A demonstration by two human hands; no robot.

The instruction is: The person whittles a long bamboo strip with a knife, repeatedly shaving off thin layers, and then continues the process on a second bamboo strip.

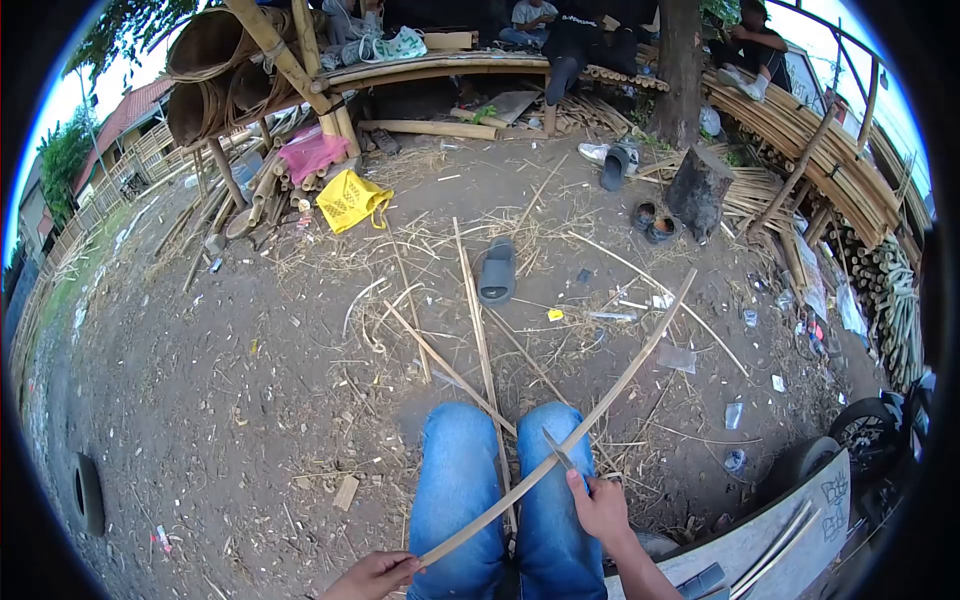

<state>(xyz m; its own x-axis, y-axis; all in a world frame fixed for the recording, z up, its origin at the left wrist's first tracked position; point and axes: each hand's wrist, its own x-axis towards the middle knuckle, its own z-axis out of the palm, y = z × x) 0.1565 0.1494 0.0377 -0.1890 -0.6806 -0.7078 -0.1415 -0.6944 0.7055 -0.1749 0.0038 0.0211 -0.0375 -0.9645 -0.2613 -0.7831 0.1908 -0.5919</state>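
Note:
A long bamboo strip (pixel 625 378) slants across my knees, from the lower left to the upper right. Its near end is pinched in my left hand (pixel 372 577). My right hand (pixel 602 508) is closed around a knife, whose handle is mostly hidden by the fingers. The short knife blade (pixel 556 447) lies across the strip above my right knee, apparently touching it. Both knees are in blue jeans (pixel 455 480). More thin bamboo strips (pixel 472 300) lie on the ground in front, some reaching between and beside my legs.
A grey slide sandal (pixel 497 270) and a yellow bag (pixel 352 200) lie ahead. A tree stump (pixel 700 192) stands right of centre, near stacked bamboo (pixel 800 145). A board (pixel 760 545) is at lower right, beside a motorbike wheel (pixel 865 430). People sit on a bamboo platform (pixel 440 65) behind.

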